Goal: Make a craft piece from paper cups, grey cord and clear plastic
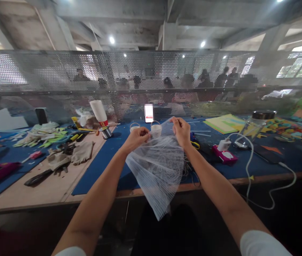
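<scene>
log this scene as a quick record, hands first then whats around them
left hand: pinching the translucent white fan-shaped sheet near its top
right hand: pinching the sheet's upper right corner
sheet: spread between the hands, hanging past the front edge of the blue-covered table; material unclear
beyond hands: upright phone with lit screen
left side: tilted stack of white cups; pale cloth glove
right side: magenta power strip holding a white plug; clear jar with dark lid
backdrop: grey perforated screen
</scene>
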`<state>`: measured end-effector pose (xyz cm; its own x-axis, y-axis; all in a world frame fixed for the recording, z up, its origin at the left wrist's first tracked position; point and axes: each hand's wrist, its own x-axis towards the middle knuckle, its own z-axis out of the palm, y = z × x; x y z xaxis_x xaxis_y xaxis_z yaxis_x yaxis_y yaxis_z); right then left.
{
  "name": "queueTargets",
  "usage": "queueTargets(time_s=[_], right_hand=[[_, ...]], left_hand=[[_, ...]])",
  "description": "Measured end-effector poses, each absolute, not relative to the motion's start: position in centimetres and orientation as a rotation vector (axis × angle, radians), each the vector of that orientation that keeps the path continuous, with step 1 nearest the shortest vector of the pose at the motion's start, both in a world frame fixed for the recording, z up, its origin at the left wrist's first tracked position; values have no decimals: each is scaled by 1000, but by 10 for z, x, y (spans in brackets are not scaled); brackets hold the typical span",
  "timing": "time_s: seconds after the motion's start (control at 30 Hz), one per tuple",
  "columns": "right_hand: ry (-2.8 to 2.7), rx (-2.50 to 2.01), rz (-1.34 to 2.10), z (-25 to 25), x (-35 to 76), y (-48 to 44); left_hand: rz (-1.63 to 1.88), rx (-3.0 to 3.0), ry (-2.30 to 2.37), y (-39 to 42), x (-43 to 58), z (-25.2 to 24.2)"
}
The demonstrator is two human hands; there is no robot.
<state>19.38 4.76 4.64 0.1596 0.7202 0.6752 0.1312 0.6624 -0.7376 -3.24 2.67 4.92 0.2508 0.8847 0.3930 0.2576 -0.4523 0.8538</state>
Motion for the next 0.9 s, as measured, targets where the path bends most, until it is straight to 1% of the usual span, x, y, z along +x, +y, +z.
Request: queueTargets(time_s=[0.2,0.47,0.9], right_hand=[[-1353,-795,510,45,197,54],[-1379,-777,708,47,196,50],[-1371,-735,730,46,195,51]], left_hand=[[1345,1831,1155,35,-41,49],[1413,1799,1210,41,-45,43],[1456,1787,1249,43,-48,43]])
